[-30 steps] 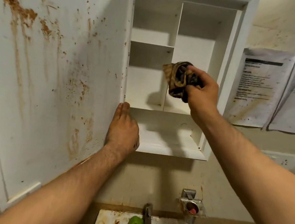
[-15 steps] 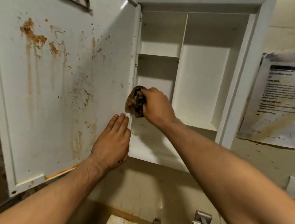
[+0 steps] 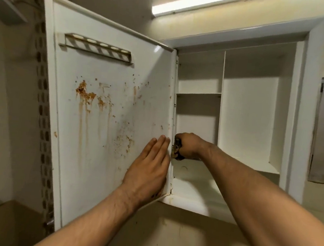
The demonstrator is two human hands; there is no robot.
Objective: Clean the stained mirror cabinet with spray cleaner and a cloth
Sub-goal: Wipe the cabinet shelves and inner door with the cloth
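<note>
While our left hand [image 3: 147,172] lies flat, fingers straight, on the stained inner face of the open cabinet door [image 3: 102,137], our right hand [image 3: 187,148] clenches a soiled cloth [image 3: 175,150] at the door's hinge edge. We view the wall-mounted mirror cabinet [image 3: 246,119] from below.

Stained open cabinet door [image 3: 109,122]; bunched cloth [image 3: 175,152]
</note>
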